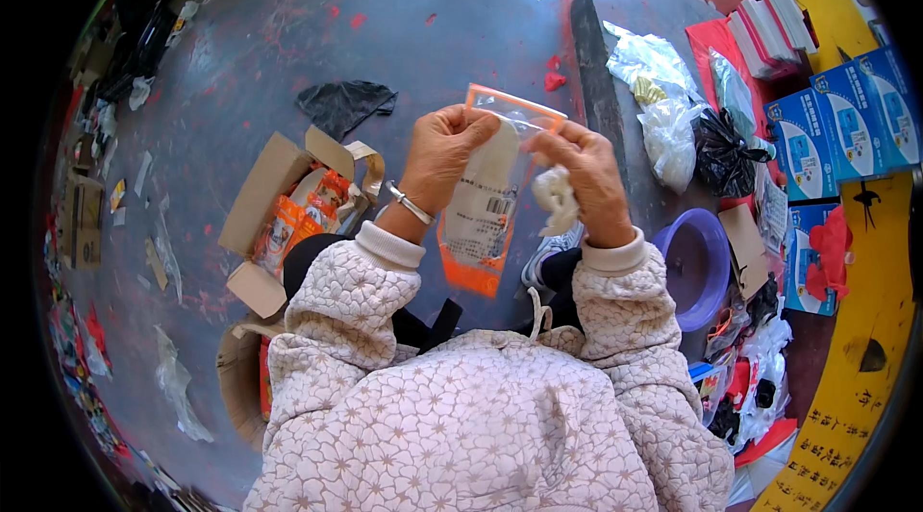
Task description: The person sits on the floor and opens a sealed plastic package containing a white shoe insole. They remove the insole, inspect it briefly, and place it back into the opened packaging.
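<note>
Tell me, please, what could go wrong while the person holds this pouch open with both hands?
1. The left hand and right hand pinch only the top of the clear orange-edged pouch, so it might slip or tear.
2. The white item under the right hand may drop onto the littered grey floor.

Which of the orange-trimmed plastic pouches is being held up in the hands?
The clear, orange-edged plastic pouch pinched at its top by the left hand and right hand; the others lie in the open cardboard box.

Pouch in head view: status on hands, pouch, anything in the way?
Left hand and right hand pinch top of clear orange-edged pouch. Right also holds white wad. Nothing in the way.
</note>
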Demonstrator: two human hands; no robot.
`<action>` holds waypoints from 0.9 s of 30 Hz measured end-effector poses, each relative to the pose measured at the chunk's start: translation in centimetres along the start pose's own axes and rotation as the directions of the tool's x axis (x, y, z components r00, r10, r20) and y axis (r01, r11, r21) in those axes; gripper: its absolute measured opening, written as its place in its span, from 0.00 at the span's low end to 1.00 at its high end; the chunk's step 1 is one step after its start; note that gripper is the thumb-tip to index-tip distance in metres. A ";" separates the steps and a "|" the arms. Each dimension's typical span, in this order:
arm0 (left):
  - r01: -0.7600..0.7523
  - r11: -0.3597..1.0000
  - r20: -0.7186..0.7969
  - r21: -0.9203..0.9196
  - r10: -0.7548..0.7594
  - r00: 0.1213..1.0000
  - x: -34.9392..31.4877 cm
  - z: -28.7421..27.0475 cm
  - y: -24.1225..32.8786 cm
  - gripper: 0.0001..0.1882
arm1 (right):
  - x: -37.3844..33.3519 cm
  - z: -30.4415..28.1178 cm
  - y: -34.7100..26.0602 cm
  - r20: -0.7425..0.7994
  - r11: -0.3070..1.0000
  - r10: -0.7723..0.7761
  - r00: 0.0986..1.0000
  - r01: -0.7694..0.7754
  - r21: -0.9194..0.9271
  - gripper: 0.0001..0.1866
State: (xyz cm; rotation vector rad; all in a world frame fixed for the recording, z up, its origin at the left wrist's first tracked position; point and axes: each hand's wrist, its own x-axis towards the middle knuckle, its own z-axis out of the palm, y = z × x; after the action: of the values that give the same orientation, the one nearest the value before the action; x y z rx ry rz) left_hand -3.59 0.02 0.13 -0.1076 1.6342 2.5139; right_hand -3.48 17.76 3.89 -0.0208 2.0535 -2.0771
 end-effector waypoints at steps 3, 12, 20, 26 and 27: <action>-0.008 0.999 0.041 0.047 0.006 0.999 -0.4 0.0 0.2 0.14 | 0.1 1.0 0.7 0.006 0.987 0.056 0.998 -0.056 0.150 0.07; -0.165 0.931 -0.006 0.325 0.177 0.984 -0.4 -0.4 -0.2 0.16 | -0.6 1.4 0.3 0.034 0.968 0.108 0.994 -0.113 0.225 0.08; -0.231 0.759 -0.050 0.609 0.328 0.943 -0.7 0.3 -0.7 0.17 | -0.4 1.0 2.0 -0.090 0.996 -0.082 0.993 0.084 0.016 0.09; -0.279 0.775 -0.051 0.567 0.371 0.927 -0.4 0.3 -0.5 0.17 | -0.7 1.2 0.1 -0.028 0.985 0.014 1.000 -0.009 0.170 0.07; -0.274 0.783 -0.058 0.559 0.367 0.929 -0.6 0.5 -0.4 0.17 | -1.0 1.1 -0.4 -0.018 0.987 0.022 1.000 -0.019 0.158 0.07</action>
State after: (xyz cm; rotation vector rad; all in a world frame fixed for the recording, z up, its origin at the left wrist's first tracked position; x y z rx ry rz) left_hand -2.93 0.58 0.11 0.0347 2.5677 2.1714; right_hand -2.41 16.83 4.43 0.0467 1.8847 -2.2292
